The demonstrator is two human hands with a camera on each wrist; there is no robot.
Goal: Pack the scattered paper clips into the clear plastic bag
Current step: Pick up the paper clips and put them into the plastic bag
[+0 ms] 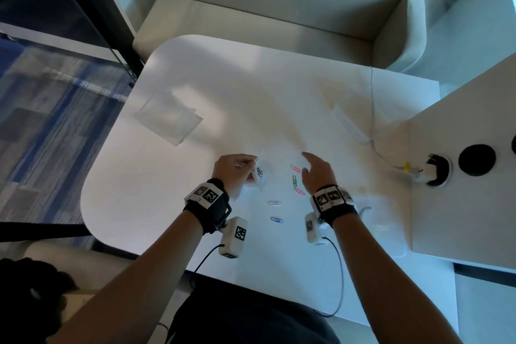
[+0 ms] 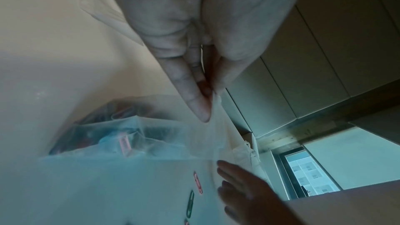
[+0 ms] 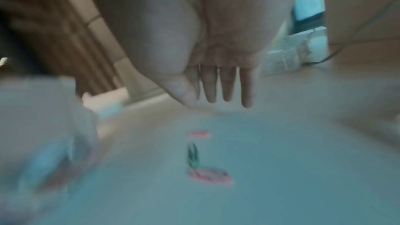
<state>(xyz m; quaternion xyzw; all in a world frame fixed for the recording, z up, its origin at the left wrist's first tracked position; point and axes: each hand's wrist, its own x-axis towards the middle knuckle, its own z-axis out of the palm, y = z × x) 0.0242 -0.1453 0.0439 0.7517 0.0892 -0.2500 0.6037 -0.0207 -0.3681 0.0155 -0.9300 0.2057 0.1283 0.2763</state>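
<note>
A: Left hand (image 1: 234,169)?
B: Pinching the rim of the clear plastic bag (image 1: 261,176) between thumb and fingers (image 2: 195,98), lifted just above the white table (image 1: 195,70). Inside the bag, a cluster of coloured clips, seen through the film from the left wrist.

A: Right hand (image 1: 317,173)?
B: Fingers (image 3: 227,83) straight and spread, holding nothing, hovering over the table at 3 o'clock from the bag.

A: Loose clips?
B: Between the hands: pink paper clip (image 1: 296,169), then green paper clip (image 1: 294,181) at its 6 o'clock, then second pink paper clip (image 1: 298,191) below that. Further toward 7 o'clock, pale paper clip (image 1: 275,203) and blue paper clip (image 1: 277,220), well apart from the bag. Right-wrist view too blurred for more than pink and green smears.

A: Elsewhere?
B: At 10 o'clock of the table, stack of clear bags (image 1: 169,119) lying flat. At 2 o'clock, white strip (image 1: 350,124) with a cable (image 1: 372,98).
</note>
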